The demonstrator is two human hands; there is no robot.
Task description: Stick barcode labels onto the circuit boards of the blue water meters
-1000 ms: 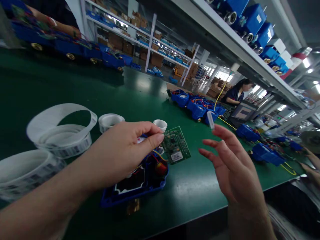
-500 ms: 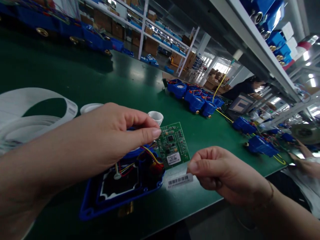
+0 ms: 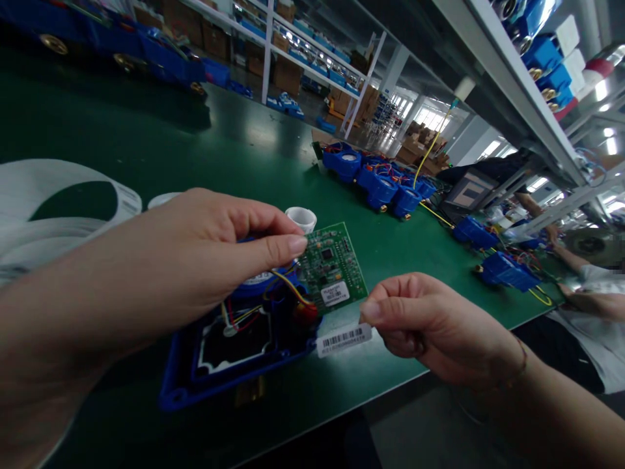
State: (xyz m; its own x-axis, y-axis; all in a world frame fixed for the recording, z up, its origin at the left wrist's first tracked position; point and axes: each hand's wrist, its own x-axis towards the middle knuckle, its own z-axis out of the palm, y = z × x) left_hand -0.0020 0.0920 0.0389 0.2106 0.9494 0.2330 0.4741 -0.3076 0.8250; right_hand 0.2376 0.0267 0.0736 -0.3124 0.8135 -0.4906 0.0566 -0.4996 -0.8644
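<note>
Board (image 3: 336, 257) is being pinched by the left hand (image 3: 219, 241), label (image 3: 344, 340) by the right hand (image 3: 430, 319); wires (image 3: 294, 289) are perhaps being risked by any tug.

The barcode label (image 3: 344, 340) looks like smooth paper, the blue housing (image 3: 234, 376) like plastic, its fitting (image 3: 250, 389) like brassy metal, and the green worktop (image 3: 258, 146) smooth and glossy.

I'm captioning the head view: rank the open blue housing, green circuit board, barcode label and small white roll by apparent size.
1. Open blue housing
2. Green circuit board
3. Barcode label and small white roll: too alike to rank
</note>
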